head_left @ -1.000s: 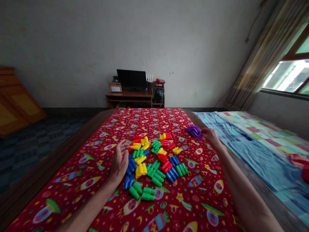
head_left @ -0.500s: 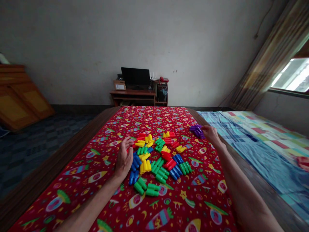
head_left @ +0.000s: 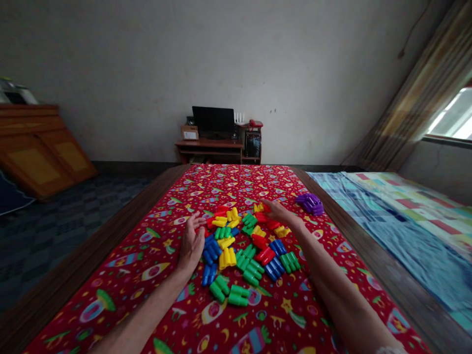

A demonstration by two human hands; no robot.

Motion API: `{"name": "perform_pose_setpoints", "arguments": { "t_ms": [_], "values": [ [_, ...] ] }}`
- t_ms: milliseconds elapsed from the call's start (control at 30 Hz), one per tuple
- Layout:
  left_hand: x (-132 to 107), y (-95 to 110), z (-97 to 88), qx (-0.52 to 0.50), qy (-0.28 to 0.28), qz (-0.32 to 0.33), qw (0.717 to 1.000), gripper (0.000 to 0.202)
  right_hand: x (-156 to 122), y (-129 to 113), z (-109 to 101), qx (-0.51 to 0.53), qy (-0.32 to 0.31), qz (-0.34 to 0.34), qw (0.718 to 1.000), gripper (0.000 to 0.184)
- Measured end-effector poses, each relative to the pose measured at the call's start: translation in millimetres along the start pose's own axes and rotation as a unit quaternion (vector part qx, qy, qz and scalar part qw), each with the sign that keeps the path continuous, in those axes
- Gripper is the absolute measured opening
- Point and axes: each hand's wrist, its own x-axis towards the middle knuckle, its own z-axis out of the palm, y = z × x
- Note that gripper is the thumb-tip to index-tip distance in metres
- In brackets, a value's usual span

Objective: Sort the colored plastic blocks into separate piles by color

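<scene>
Left hand (head_left: 191,242): fingers loosely parted at left edge of block pile, just beside blue blocks (head_left: 211,250); nothing seen in its grasp. Right hand (head_left: 277,212): reaches over far right part of pile, fingertips by red blocks (head_left: 261,217) and a yellow block (head_left: 258,208); can't tell if gripping. Green blocks (head_left: 245,258) sit mid-pile and nearest the person. Purple blocks (head_left: 310,204) bunched apart, right of pile, on red cloth (head_left: 236,183) covering surface (head_left: 88,253).
</scene>
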Motion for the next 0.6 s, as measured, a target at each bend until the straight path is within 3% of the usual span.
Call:
{"name": "perform_pose_setpoints", "arguments": {
  "t_ms": [167,333,467,600],
  "values": [
    [1,-2,2.1,-0.013,-0.005,-0.008,1.0,0.041,0,23,0,0.01,0.019,-0.005,1.0,0.049],
    [3,2,3.1,-0.03,-0.001,-0.028,0.999,0.043,0,45,-5,-0.01,0.137,0.039,0.99,0.027],
    [3,-3,1.8,-0.029,-0.006,-0.037,0.999,0.044,4,53,7,-0.019,0.186,0.11,0.976,0.041],
    [2,-4,1.1,-0.032,-0.014,-0.032,0.999,0.043,3,52,6,-0.019,0.179,0.085,0.98,0.046]
  ]
}}
